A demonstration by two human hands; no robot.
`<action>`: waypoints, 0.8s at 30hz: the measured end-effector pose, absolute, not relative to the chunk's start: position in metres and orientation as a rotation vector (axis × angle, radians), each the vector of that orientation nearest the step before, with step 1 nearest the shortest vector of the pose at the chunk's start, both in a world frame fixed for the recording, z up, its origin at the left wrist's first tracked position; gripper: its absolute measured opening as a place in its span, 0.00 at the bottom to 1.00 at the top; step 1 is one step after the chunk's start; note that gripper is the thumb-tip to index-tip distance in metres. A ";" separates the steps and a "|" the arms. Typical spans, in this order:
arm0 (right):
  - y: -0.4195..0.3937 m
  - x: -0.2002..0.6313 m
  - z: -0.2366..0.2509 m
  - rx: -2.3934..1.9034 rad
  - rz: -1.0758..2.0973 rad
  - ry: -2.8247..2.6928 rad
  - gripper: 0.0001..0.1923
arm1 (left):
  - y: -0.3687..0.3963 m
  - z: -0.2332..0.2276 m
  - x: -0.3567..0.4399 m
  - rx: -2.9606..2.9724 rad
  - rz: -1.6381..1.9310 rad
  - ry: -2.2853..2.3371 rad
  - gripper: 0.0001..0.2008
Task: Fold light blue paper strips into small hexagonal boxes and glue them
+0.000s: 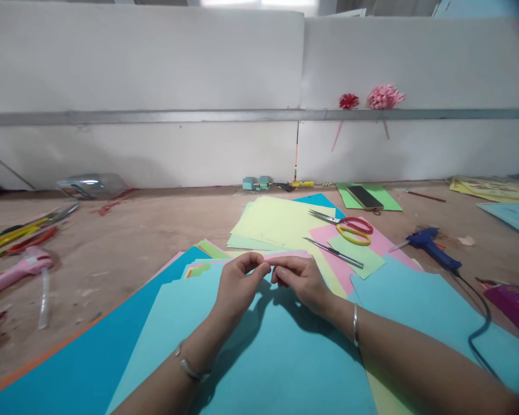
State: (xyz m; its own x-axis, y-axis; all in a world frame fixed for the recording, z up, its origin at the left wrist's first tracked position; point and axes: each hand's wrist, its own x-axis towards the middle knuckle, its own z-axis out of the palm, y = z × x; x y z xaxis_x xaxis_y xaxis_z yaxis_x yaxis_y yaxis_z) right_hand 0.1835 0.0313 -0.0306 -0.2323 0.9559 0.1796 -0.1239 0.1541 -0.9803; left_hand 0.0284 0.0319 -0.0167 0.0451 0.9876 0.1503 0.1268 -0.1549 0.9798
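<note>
Light-blue paper sheet [259,357] underlies left hand [237,288] and right hand [300,279], fingertips pinching a thin pink paper strip [285,257]; bare table [125,242] lies leftward.

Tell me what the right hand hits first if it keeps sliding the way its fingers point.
Probably the left hand: the right hand points leftward, fingertips nearly meeting it over the pink paper strip.

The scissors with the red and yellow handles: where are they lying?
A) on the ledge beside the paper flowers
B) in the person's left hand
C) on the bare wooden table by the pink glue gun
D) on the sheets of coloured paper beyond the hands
D: the scissors lie flat on the pale yellow and pink paper sheets, beyond the left hand and right hand, which touch neither.
</note>
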 end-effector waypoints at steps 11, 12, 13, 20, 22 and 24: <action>0.031 0.186 -0.028 -0.954 0.721 -1.801 0.11 | 0.019 -0.002 0.034 1.679 1.293 1.177 0.07; 0.032 0.187 -0.021 -0.964 0.691 -1.785 0.08 | 0.010 0.008 0.035 1.738 1.279 1.135 0.07; 0.032 0.189 -0.012 -0.971 0.662 -1.777 0.05 | 0.000 0.017 0.035 1.787 1.269 1.086 0.07; 0.017 0.222 0.063 -1.120 0.459 -1.851 0.15 | -0.082 0.013 0.063 2.664 1.070 0.645 0.19; 0.011 0.238 0.070 -1.189 0.500 -1.772 0.22 | -0.094 -0.019 0.082 2.813 0.857 0.569 0.17; 0.006 0.256 0.069 -1.241 0.543 -1.619 0.25 | -0.102 -0.048 0.099 2.828 0.666 0.474 0.18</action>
State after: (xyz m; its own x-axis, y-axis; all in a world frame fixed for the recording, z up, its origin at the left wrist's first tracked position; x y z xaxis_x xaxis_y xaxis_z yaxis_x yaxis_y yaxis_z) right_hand 0.2563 0.0063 0.0691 0.0094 0.9033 0.4290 0.4623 0.3765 -0.8029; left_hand 0.0989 -0.1022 -0.0479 0.8474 0.3508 0.3986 0.2621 -0.9292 0.2605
